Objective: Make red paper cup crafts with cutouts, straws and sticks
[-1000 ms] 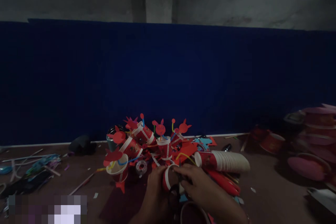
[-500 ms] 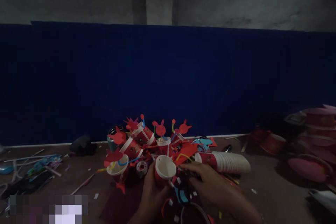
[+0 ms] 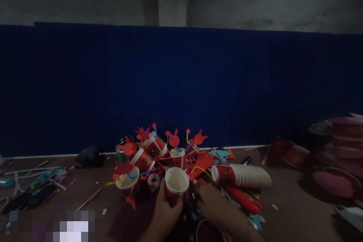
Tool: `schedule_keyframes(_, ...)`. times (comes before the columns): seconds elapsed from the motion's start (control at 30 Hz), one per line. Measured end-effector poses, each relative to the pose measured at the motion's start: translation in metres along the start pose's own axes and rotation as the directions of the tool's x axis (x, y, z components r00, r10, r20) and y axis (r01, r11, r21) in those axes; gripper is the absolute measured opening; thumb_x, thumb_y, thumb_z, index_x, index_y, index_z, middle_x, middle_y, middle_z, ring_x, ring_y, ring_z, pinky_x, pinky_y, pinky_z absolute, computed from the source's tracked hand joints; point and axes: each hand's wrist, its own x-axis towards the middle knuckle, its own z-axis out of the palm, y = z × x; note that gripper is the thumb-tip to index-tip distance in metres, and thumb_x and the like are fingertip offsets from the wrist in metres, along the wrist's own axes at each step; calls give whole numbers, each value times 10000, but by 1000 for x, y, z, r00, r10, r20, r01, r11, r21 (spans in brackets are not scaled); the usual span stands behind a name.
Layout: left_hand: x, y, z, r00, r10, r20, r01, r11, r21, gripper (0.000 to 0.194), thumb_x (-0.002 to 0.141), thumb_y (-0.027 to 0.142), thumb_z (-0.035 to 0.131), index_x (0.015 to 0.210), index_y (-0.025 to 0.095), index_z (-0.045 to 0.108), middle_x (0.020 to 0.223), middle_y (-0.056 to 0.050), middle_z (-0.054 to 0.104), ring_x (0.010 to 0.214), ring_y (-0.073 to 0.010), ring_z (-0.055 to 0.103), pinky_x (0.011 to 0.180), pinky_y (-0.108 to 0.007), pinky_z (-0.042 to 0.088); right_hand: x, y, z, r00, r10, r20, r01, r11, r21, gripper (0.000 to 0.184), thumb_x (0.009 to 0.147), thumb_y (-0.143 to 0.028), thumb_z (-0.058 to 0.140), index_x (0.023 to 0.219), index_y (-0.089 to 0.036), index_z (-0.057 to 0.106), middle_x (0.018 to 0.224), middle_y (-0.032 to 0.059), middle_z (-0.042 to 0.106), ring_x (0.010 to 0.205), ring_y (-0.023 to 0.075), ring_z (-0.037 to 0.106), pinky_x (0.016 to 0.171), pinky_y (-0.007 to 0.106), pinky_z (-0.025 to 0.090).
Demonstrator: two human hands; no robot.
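My left hand (image 3: 168, 207) is closed around a red and white paper cup (image 3: 177, 180), its open mouth tilted up towards me. Just right of the cup, my right hand (image 3: 208, 196) reaches down among paper scraps on the table; its fingertips are dark and hidden, so I cannot make out a hold. Behind the hands stand and lie several paper cups with red paper animal heads and bendy straws, among them one cup (image 3: 127, 183) at the left. Red paper (image 3: 202, 163) with a yellow straw lies beyond my right hand. A roll of tape (image 3: 153, 182) sits left of the held cup.
A nested stack of paper cups (image 3: 246, 176) lies on its side at the right, with a long red object (image 3: 245, 199) before it. Tangled straws and strips (image 3: 42, 181) lie at the left. Red tubs (image 3: 344, 140) are piled far right against the blue panel (image 3: 181, 83).
My right hand has moved down and left, its fingers now pointing into the scraps, and the long red object is uncovered. The held cup has shifted slightly left.
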Motion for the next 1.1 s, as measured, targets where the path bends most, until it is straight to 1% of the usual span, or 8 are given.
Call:
schedule_keyframes(0.1,-7,6,0,991,-29,133,37,998,-59,759,660,325,672,1312,138,331,1258,-166,542,1144,-270,522,967,-360,415,13,5,-5,967,106,-231,-39,960,277,275,816,-185,388,937,-157,634,987,98,671,939,212,601,828,325,438)
schedule_keyframes(0.17,-12,10,1,975,-22,221,48,992,-113,779,672,342,672,1335,162,306,1318,-161,490,1184,-271,486,990,-355,395,19,7,-7,960,149,-237,-9,862,507,292,838,-294,402,973,-153,618,930,81,680,857,202,617,750,316,473)
schedule_keyframes(0.23,-16,14,2,953,-7,302,68,979,-192,785,675,349,677,1344,190,298,1348,-151,459,1189,-272,481,995,-352,391,21,6,-7,975,122,-186,19,788,615,288,794,-348,487,942,-145,627,850,60,683,767,188,617,672,289,478)
schedule_keyframes(0.37,-20,15,6,899,72,432,87,937,-337,810,698,365,667,1365,201,238,1379,-174,406,1211,-285,458,1009,-385,370,18,-2,-3,988,85,-128,2,825,565,190,704,-307,590,754,-132,644,624,-1,622,591,137,547,557,234,414)
schedule_keyframes(0.43,-21,14,6,902,88,423,70,936,-345,819,697,394,664,1367,196,237,1366,-183,415,1218,-301,448,1005,-410,373,15,-7,-3,988,97,-123,-16,844,536,172,713,-290,567,706,-132,634,568,-18,578,549,123,509,523,222,382)
schedule_keyframes(0.7,-20,10,5,905,137,402,26,926,-376,795,695,324,686,1367,199,280,1348,-198,433,1209,-336,451,986,-462,384,12,-13,-6,981,63,-184,33,878,478,135,710,-231,534,720,-144,637,646,-3,594,614,139,523,555,218,386)
schedule_keyframes(0.87,-20,12,3,900,96,425,52,945,-324,823,687,373,689,1374,203,269,1356,-177,428,1223,-324,437,996,-435,383,11,-16,-8,979,36,-202,58,896,440,148,709,-223,522,736,-147,646,677,12,615,652,157,544,587,232,401)
schedule_keyframes(1.1,-20,6,1,895,145,422,-31,964,-265,815,697,335,689,1380,214,261,1362,-155,425,1229,-327,423,1001,-443,375,10,-15,-7,974,18,-226,77,911,405,107,697,-194,504,674,-165,605,665,3,584,671,158,529,597,235,385)
